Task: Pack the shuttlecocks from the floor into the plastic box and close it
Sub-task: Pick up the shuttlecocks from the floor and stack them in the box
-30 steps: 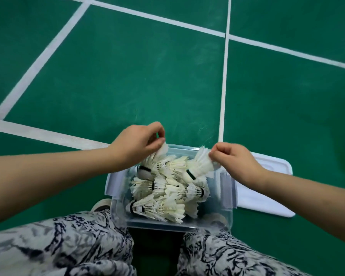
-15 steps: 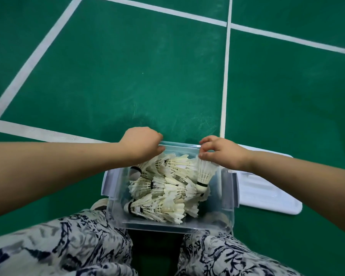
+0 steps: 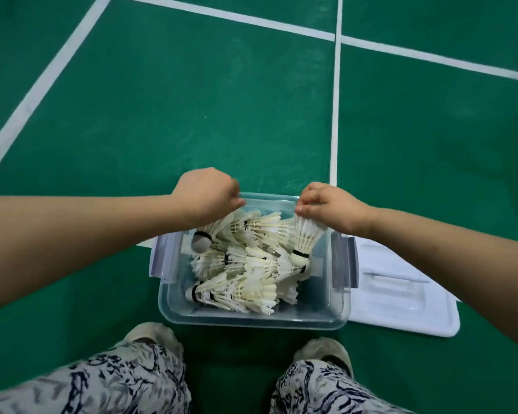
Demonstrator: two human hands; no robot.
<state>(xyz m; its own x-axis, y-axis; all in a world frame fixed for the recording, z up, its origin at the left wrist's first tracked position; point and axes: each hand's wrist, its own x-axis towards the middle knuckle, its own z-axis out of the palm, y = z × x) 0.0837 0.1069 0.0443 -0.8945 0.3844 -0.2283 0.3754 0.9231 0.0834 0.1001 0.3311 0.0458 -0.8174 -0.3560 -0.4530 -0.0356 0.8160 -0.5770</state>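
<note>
Nearest me on this feed are the wearer's patterned trousers [image 3: 102, 383] and two pale shoes [image 3: 153, 336] planted on the green court floor [image 3: 192, 100]. Just beyond the toes stands the clear plastic box [image 3: 251, 321], lid off, its hinged latches [image 3: 162, 258] folded out on the left and right sides. Inside it a heap of white feather shuttlecocks [image 3: 245, 273] lies criss-crossed, mostly on their sides, piled from the near wall up to the far one. The white lid [image 3: 401, 300] lies flat on the floor, touching the box's right side.

Over the far right corner of the box I see the right hand [image 3: 329, 204], fingertips pinched on the feather rim of one shuttlecock [image 3: 304, 237], which hangs cork down with the cork touching the heap. Over the far left corner is the left hand [image 3: 205, 195], fingers curled down onto the feathers of another shuttlecock whose dark cork points at the left wall; the fingertips are hidden, so I cannot tell whether it grips or only rests there.

Beyond the hands, white court lines [image 3: 335, 115] cross the green floor
</note>
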